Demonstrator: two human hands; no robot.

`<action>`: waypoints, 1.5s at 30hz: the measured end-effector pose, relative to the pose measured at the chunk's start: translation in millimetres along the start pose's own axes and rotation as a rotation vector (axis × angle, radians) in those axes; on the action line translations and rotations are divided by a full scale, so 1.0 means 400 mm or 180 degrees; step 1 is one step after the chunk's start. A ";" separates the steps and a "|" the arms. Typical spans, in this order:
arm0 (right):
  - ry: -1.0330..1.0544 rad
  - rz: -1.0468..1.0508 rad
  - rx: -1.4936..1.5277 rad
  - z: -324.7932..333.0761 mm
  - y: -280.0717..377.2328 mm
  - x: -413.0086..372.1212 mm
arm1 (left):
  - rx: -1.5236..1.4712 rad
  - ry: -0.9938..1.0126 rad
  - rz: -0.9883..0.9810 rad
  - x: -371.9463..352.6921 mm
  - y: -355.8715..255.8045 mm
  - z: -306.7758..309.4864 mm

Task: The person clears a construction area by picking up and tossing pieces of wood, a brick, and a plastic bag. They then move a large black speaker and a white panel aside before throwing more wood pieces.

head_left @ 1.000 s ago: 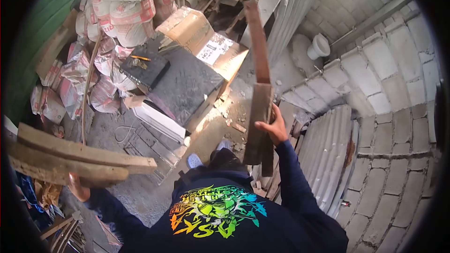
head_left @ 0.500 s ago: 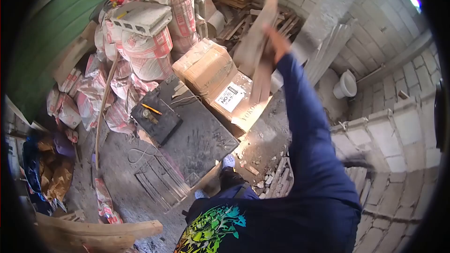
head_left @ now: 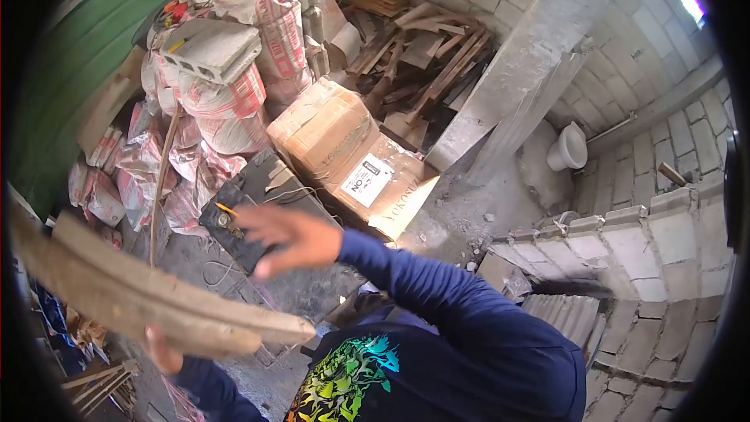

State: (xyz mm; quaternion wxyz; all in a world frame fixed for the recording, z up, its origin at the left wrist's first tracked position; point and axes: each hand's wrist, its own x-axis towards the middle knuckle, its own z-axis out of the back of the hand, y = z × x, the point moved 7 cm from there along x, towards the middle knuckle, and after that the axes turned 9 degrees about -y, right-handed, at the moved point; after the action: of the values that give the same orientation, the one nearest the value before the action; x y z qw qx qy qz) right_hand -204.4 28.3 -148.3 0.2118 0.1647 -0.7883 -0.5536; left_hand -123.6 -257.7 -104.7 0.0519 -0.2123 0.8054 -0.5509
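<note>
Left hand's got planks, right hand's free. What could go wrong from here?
The planks rest on the left hand alone, the open right hand not touching them; they might tip or slide off. A loose cable lies on the floor just ahead, a likely trip hazard.

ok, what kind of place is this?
Probably a building-site storeroom: red-and-white printed cement sacks stacked under a grey hollow concrete block, a heap of scrap timber offcuts, bare unplastered pale block walls.
</note>
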 end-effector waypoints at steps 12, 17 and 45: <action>-0.1469 0.0092 -0.0020 0.120 0.048 -0.070 | 0.0961 0.1101 0.0597 -0.006 0.368 -0.486; -0.2015 0.0358 0.0615 0.224 -0.005 -0.095 | 0.0948 0.1681 -0.0101 0.004 0.309 -0.646; -0.4232 -0.1024 -0.1319 0.509 -0.345 -0.656 | 0.2891 0.0047 0.1214 -0.196 0.278 0.614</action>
State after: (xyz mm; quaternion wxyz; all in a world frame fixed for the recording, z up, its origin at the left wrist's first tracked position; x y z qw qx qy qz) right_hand -81.5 275.5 -378.5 -0.3709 -0.1370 -0.5951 -0.6997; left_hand -6.6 -405.3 -312.8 0.2335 -0.0131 0.5087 -0.8286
